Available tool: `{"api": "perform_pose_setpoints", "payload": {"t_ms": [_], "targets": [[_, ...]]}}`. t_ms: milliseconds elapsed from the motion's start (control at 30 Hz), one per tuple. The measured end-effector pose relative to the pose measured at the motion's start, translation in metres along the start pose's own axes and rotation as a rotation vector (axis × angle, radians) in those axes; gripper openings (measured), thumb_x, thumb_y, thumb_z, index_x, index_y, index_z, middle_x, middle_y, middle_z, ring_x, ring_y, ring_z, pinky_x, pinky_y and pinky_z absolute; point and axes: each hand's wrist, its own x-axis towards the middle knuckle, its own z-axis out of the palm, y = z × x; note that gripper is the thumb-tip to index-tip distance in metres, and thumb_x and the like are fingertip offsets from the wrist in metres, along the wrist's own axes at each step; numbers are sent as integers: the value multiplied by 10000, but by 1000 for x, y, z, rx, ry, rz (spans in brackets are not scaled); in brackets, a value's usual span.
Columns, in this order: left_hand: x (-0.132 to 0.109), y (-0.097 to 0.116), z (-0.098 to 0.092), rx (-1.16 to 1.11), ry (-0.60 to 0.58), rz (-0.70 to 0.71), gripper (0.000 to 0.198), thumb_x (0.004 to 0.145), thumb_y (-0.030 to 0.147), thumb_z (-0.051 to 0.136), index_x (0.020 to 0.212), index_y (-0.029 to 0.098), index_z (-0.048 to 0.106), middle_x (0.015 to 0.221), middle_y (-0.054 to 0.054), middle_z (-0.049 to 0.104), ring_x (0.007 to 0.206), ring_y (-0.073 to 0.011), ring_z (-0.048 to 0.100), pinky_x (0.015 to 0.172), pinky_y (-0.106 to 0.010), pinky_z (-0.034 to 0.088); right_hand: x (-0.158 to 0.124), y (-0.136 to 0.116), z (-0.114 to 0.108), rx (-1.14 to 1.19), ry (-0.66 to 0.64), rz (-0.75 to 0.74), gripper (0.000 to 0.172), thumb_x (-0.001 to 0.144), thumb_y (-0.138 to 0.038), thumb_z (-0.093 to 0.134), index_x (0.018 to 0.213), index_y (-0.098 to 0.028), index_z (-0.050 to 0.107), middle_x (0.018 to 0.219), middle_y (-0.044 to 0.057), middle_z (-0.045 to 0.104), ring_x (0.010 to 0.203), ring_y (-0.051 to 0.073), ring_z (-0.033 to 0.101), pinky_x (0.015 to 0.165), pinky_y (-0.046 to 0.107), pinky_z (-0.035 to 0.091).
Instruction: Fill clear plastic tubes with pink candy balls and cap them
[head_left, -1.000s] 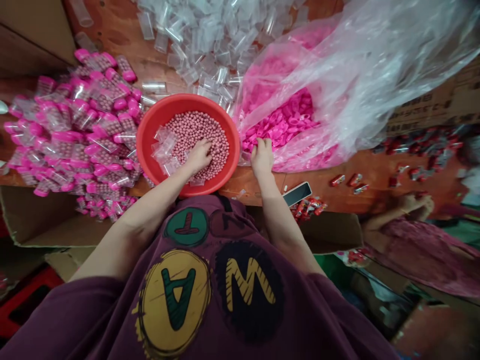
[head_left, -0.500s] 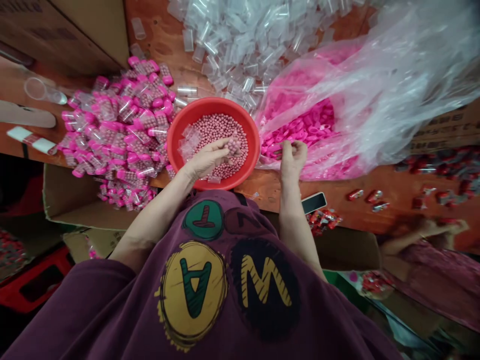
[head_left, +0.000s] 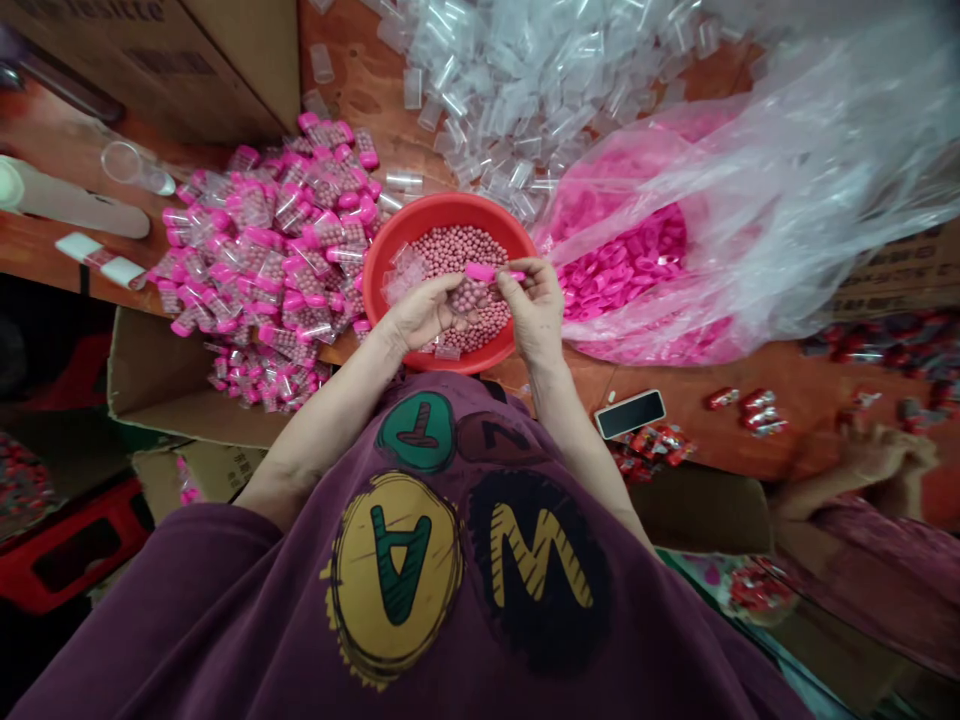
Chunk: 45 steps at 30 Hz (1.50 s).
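Note:
Over the red basin (head_left: 377,235), my left hand (head_left: 421,315) grips a small clear container (head_left: 466,297) filled with pink beads. My right hand (head_left: 536,305) is closed at the basin's right side, its thumb and fingertips pinching a bright pink cap (head_left: 480,272) at the container's mouth. Whether the cap is seated I cannot tell. More pink shows between the right fingertips. Loose pink beads (head_left: 487,250) fill much of the basin, with a few clear empty containers (head_left: 405,272) at its left side.
Filled, pink-capped containers (head_left: 277,240) are heaped left of the basin, above an open carton (head_left: 180,385). Clear containers (head_left: 510,80) lie behind. A plastic bag (head_left: 750,170) holds pink caps (head_left: 630,260). A phone (head_left: 630,414) lies near the edge; a co-worker's hands (head_left: 889,460) are at right.
My right hand has moved left from the bag of caps to the container, bringing a pink cap. My left hand still holds the container over the basin. The view has shifted slightly.

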Motion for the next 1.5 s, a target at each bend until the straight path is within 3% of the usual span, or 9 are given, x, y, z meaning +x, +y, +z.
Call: {"api": "perform_pose_setpoints", "payload": {"t_ms": [200, 333, 467, 600, 900, 1100, 1233, 1333, 1500], "targets": [[-4, -7, -7, -53, 73, -36, 232, 995, 381, 627, 944, 174, 719, 876, -72, 744, 818, -154, 727, 687, -261, 569, -19, -24, -9, -187, -277, -35, 336, 971, -365, 683, 1294, -283, 730, 1339, 55, 767, 1276, 253, 708, 1218, 530, 563], [-4, -11, -5, -191, 159, -157, 161, 990, 262, 637, 881, 167, 708, 812, -48, 752, 736, -112, 691, 626, -205, 530, -20, -17, -12, -261, -239, -34, 380, 953, -281, 616, 1306, -277, 758, 1318, 45, 782, 1222, 249, 723, 1198, 533, 568], [-4, -13, -7, -171, 107, -105, 218, 1019, 290, 581, 1040, 148, 745, 917, -92, 811, 670, -127, 683, 517, -223, 478, -18, -6, -13, -340, -186, -68, 339, 984, -310, 610, 1285, -286, 764, 1177, 47, 767, 1081, 235, 714, 1132, 531, 591], [-7, -14, -8, -146, 38, -37, 332, 1009, 283, 557, 1237, 126, 742, 1037, -129, 817, 781, -173, 756, 574, -255, 552, -19, -5, -10, -436, -147, -122, 298, 1058, -392, 573, 1285, -282, 731, 1146, 74, 706, 1088, 250, 676, 1126, 535, 583], [-6, -15, -6, -152, 50, -32, 301, 907, 163, 623, 1174, 148, 761, 971, -70, 778, 784, -129, 716, 633, -225, 560, -28, -6, -6, -545, -270, -143, 260, 1062, -411, 568, 1276, -280, 637, 1266, 105, 714, 1169, 286, 678, 1100, 506, 587], [-6, -16, -2, -75, 55, -50, 279, 943, 186, 652, 1185, 165, 789, 1017, -72, 798, 828, -137, 730, 681, -234, 571, -26, -18, -7, -356, -242, -56, 299, 1079, -545, 596, 1170, -266, 659, 1069, 45, 735, 920, 204, 685, 948, 422, 613], [-7, -20, -5, -93, 49, -75, 320, 962, 226, 669, 1255, 172, 785, 1086, -93, 815, 787, -131, 724, 613, -226, 537, -18, -14, -18, -460, -262, -135, 240, 1085, -486, 596, 1101, -275, 710, 1105, 59, 742, 1061, 249, 680, 1084, 507, 572], [-6, -23, -9, -117, 62, -86, 358, 980, 241, 655, 1313, 157, 756, 1129, -110, 820, 787, -130, 733, 596, -222, 531, -14, -7, -26, -539, -221, -161, 277, 1080, -473, 593, 1228, -287, 734, 1227, 88, 724, 1218, 302, 651, 1204, 599, 502], [-3, -26, -11, -203, 32, -54, 363, 977, 192, 574, 1296, 133, 737, 1108, -123, 820, 885, -170, 774, 655, -243, 580, -15, -3, -22, -465, -164, -167, 406, 1108, -547, 533, 1373, -297, 712, 1262, 82, 713, 1222, 271, 674, 1194, 570, 543]]}}
